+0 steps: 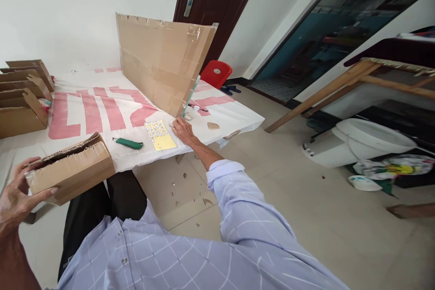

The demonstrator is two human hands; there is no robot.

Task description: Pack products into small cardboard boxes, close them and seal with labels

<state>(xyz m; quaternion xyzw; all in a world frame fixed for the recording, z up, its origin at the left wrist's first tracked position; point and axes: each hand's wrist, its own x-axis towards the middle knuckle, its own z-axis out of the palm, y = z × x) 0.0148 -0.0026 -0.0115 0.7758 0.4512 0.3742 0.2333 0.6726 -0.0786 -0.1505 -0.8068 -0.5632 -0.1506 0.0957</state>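
Nearest me, the left hand [16, 197] has its grip clamped on one end of a small carton [79, 170], tilted at the edge of the desk [131, 161]; it is folded into shape, but a gap runs along its top. Beyond, past the green knife [128, 143], the right arm stretches out, palm down, its hand [184, 131] bent at the foot of a large cardboard panel [159, 61]; whether that grip is closed, I cannot tell.

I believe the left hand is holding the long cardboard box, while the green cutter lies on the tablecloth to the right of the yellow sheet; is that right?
Not quite: the head view shows the green cutter lying to the left of the yellow sheet. The left hand is indeed holding the long cardboard box.
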